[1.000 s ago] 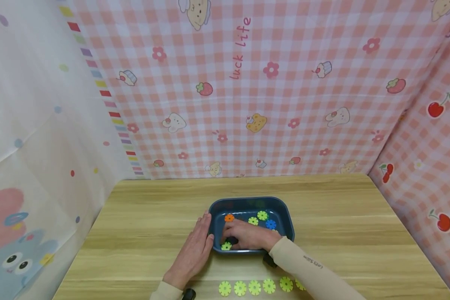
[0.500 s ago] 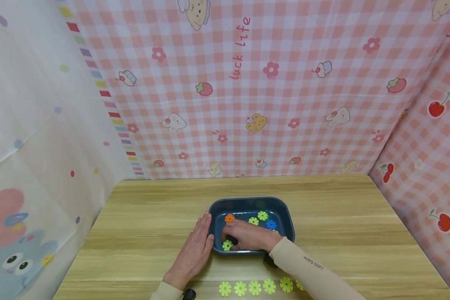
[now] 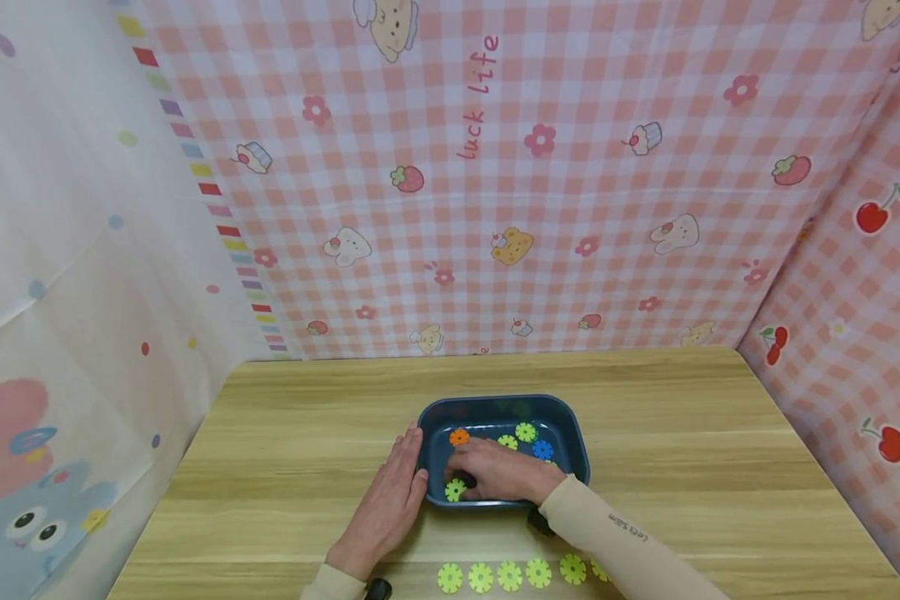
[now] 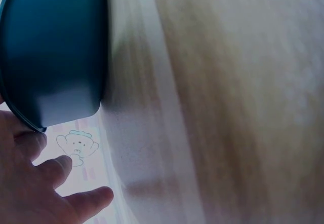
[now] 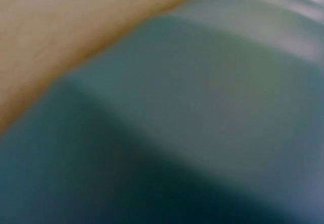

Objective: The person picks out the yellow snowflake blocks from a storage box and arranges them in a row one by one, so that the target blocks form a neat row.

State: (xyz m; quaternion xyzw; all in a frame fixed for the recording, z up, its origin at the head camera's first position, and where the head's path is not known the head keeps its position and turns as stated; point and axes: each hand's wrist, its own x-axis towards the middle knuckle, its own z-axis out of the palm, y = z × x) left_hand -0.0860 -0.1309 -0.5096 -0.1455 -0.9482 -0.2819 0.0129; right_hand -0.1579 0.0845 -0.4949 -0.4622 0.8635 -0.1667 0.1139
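Observation:
My left hand (image 3: 386, 496) lies with straight fingers along the left end of a dark blue tray (image 3: 579, 433), fingertips at its rim. In the left wrist view, the fingers (image 4: 53, 171) spread beside the tray's outer wall (image 4: 55, 57). My right hand (image 3: 498, 471) reaches over the near rim into the tray, its fingers curled down. At its thumb and index finger is a yellow-green notched snowflake disc (image 3: 454, 490), with something black (image 3: 465, 480) under the palm. An orange disc (image 3: 459, 437), a blue disc (image 3: 542, 450) and yellow-green discs (image 3: 525, 432) lie around the hand. The right wrist view is blurred.
A row of several yellow-green discs (image 3: 509, 576) lies on the wooden table (image 3: 292, 433) along the near edge, partly covered by the right sleeve (image 3: 622, 533). A pink checked cloth (image 3: 435, 208) hangs behind the table, with more cloth at both sides.
The yellow-green disc by my right fingers has shifted slightly right and away from me inside the tray. My left hand and the tray stay put.

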